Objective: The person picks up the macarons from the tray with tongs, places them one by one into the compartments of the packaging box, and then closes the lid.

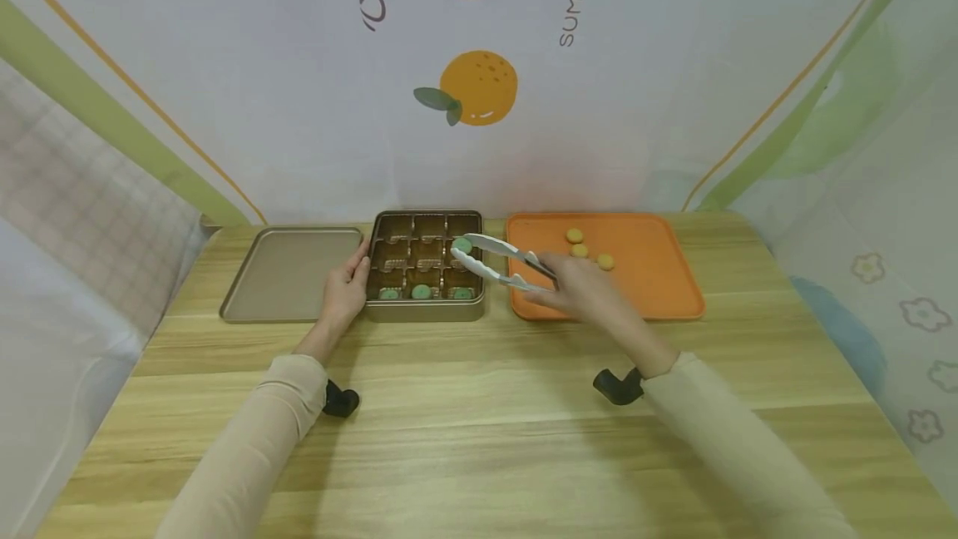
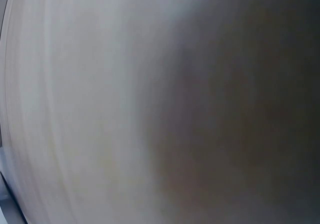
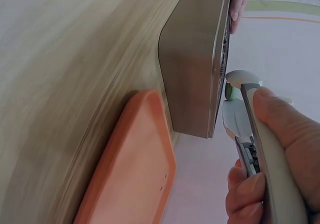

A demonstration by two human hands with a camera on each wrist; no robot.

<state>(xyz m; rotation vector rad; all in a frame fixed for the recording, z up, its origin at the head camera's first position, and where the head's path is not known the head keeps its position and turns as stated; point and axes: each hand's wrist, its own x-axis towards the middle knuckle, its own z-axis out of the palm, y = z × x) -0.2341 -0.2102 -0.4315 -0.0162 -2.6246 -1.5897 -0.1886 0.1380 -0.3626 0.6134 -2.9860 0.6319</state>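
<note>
My right hand [image 1: 572, 285] grips a pair of tongs [image 1: 540, 264] with pale tips. Between the tips is a green cookie [image 1: 463, 244], over the right column of a divided tin box [image 1: 427, 313]; the right wrist view shows this green cookie [image 3: 230, 91] just above the rim. Several cells of the box are bare, and the front row holds green cookies, one of them in the middle cell [image 1: 422, 292]. My left hand [image 1: 346, 289] rests against the box's left side, its fingers extended along the wall. The left wrist view is too blurred to read.
An orange tray [image 1: 644, 294] with several yellow cookies [image 1: 574, 235] lies right of the box. On the left is a flat brown-grey lid or tray [image 1: 288, 277]. A printed curtain [image 1: 314, 140] hangs behind the wooden table [image 1: 479, 422].
</note>
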